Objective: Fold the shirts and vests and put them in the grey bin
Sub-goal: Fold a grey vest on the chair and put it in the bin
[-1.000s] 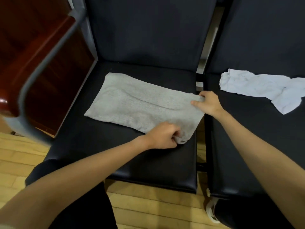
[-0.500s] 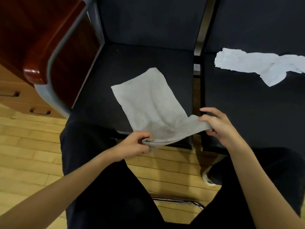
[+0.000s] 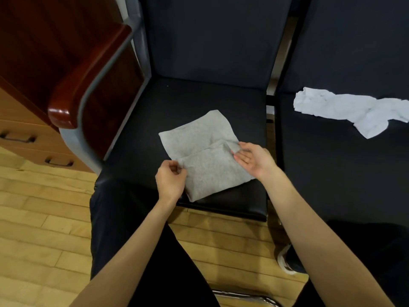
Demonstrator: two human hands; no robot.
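Grey top is sitting on the near part of the black chair seat, with the front half doubled back over itself so the fold edge runs across the middle. I've got it near the front lip of the seat on purpose, easier to reach from where I'm sitting and the flat cushion keeps the layers from sliding. My left hand is at the left corner of the top layer, fingers curled and pinching that edge so it lines up. My right hand is at the other corner with fingers mostly straight and relaxed, palm up, just touching the cloth to steady it, I reckon, rather than gripping. Fabric looks like soft heathered jersey, thin, a bit rumpled along the fold, bottom corner hanging close to the seat's front edge. White garment is lying crumpled on the next seat, well apart, not folded yet. Grey bin isn't anywhere in view
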